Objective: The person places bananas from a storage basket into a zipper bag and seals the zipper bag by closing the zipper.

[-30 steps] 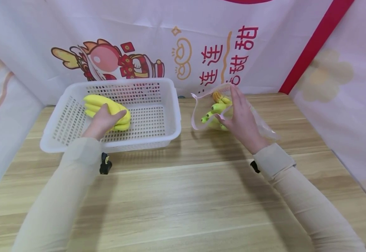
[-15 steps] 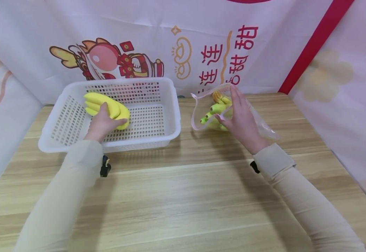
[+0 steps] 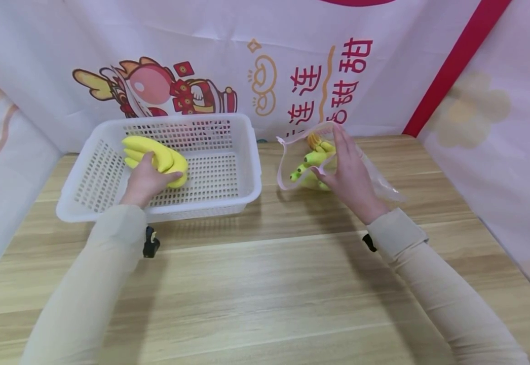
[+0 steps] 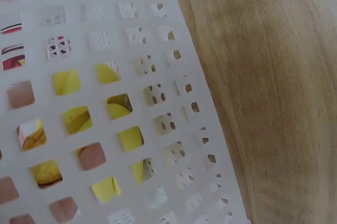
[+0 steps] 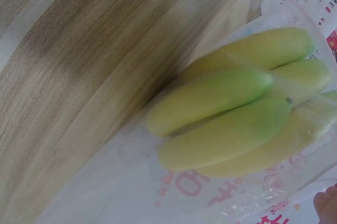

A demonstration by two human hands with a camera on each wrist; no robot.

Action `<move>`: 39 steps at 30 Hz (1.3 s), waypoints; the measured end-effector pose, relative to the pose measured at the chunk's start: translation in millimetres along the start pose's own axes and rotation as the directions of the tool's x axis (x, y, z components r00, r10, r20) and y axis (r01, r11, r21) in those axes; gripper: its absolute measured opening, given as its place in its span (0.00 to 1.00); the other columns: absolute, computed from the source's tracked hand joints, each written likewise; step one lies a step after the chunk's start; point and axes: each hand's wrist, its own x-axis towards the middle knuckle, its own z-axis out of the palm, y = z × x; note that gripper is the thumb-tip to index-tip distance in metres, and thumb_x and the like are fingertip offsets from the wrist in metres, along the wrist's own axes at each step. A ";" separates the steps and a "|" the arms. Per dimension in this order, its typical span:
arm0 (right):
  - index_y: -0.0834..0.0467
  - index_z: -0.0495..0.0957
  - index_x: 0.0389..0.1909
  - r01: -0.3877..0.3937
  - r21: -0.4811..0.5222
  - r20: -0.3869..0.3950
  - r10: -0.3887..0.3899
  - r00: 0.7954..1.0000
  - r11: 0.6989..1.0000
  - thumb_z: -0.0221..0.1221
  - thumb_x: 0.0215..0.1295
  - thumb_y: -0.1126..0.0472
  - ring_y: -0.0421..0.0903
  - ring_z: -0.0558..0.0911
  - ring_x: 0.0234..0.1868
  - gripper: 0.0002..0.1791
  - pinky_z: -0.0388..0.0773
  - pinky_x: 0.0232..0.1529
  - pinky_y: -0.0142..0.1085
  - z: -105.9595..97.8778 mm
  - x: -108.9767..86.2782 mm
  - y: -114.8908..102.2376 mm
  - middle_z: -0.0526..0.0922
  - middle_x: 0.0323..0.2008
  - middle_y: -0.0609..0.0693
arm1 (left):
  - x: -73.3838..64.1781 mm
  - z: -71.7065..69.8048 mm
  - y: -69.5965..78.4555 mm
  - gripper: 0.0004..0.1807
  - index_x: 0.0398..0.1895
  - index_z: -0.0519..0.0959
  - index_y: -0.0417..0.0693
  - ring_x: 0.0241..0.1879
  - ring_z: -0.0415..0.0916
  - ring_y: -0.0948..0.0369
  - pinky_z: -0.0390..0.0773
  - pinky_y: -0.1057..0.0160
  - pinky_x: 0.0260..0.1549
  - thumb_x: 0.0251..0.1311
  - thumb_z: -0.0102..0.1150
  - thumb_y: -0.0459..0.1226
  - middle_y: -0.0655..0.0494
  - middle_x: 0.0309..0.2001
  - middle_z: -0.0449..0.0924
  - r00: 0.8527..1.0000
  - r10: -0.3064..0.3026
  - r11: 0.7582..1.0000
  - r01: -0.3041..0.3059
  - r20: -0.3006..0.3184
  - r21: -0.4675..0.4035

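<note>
In the head view my left hand (image 3: 145, 178) grips a bunch of yellow bananas (image 3: 179, 165) inside a white plastic basket (image 3: 257, 172). Through the holes of the basket wall, the left wrist view shows patches of yellow banana (image 4: 77, 120) and of the hand. My right hand (image 3: 350, 177) holds the mouth of a clear plastic bag (image 3: 379, 181) spread wide, thumb at the near lip and fingers at the far lip. Inside the bag lie green-tipped bananas (image 3: 312, 158) and a small orange-yellow ridged thing (image 3: 313, 139). The right wrist view shows these bananas (image 5: 226, 140) through the film.
All of this stands on a wood-grain table (image 3: 256, 294). Right behind the basket and bag hangs a white printed cloth (image 3: 228, 30), with more cloth (image 3: 502, 152) along the right side. The bag lies to the right of the basket, a short gap between them.
Within the basket, the yellow bananas have turned slightly and shifted a little away from me under my left hand. My right hand and the bag have stayed in place.
</note>
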 end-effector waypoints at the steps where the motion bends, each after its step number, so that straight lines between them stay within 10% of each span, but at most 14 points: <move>1: 0.65 0.45 0.74 -0.002 0.000 0.003 0.002 1.000 1.000 0.69 0.54 0.59 0.59 0.55 0.74 0.54 0.55 0.74 0.50 -0.3 -0.1 0.0 0.53 0.73 0.65 | 0.0 -0.5 -0.7 0.52 0.75 0.32 0.42 0.72 0.44 0.36 0.52 0.37 0.69 0.63 0.58 0.46 0.34 0.75 0.39 1.000 0.007 1.000 -0.007 0.007 -0.004; 16: 0.65 0.44 0.74 -0.003 -0.013 0.044 0.004 0.999 1.000 0.68 0.56 0.58 0.59 0.55 0.74 0.53 0.54 0.74 0.50 -1.4 1.2 1.2 0.52 0.73 0.64 | -1.4 -1.3 -6.2 0.54 0.73 0.22 0.44 0.69 0.53 0.38 0.76 0.46 0.57 0.61 0.30 0.69 0.32 0.75 0.31 0.986 -0.114 0.974 0.136 0.123 -0.184; 28: 0.66 0.45 0.74 0.005 -0.019 0.018 -0.005 1.000 1.000 0.68 0.55 0.59 0.60 0.56 0.73 0.53 0.56 0.74 0.51 -1.5 -0.2 2.2 0.53 0.73 0.65 | 2.0 0.1 -7.4 0.48 0.69 0.52 0.31 0.33 0.76 0.61 0.80 0.65 0.39 0.64 0.32 0.65 0.44 0.51 0.67 0.975 -0.189 0.967 0.205 0.118 -0.152; 39: 0.64 0.44 0.74 -0.010 -0.014 0.026 0.010 1.000 1.000 0.68 0.55 0.59 0.60 0.56 0.73 0.53 0.56 0.74 0.50 -1.3 -1.4 2.7 0.53 0.73 0.65 | 2.0 2.8 -7.1 0.44 0.73 0.51 0.40 0.56 0.69 0.52 0.75 0.53 0.57 0.65 0.43 0.61 0.42 0.64 0.64 0.986 -0.145 0.956 0.162 0.088 -0.243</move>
